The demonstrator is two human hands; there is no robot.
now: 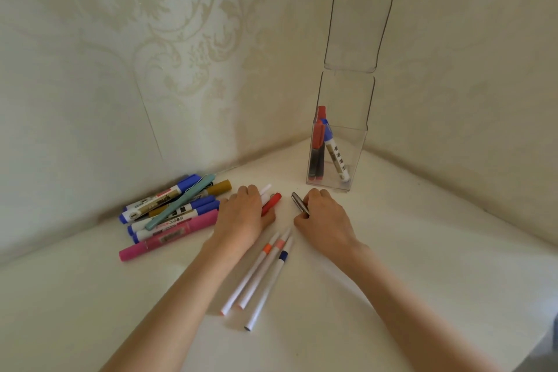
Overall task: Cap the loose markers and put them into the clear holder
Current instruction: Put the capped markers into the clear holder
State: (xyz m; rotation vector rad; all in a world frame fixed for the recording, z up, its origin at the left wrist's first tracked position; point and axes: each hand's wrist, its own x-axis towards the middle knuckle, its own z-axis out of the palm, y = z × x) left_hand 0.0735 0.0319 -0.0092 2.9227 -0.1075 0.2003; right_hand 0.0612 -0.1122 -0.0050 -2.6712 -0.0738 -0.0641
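Left hand [241, 214] covers red marker [271, 203]; right hand [324, 214] (curled) seemingly grips cap [299, 203].

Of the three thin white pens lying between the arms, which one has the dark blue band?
The rightmost thin pen; the other two bear orange and pink bands.

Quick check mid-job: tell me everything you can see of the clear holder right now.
The clear holder is a tall, square, transparent plastic-looking box standing upright in the corner of the white tabletop, close to both walls. Its hinged lid is flipped open and stands straight up above the back. Inside lean a few capped markers: red-capped ones and a blue-capped white one. Neither hand touches it.
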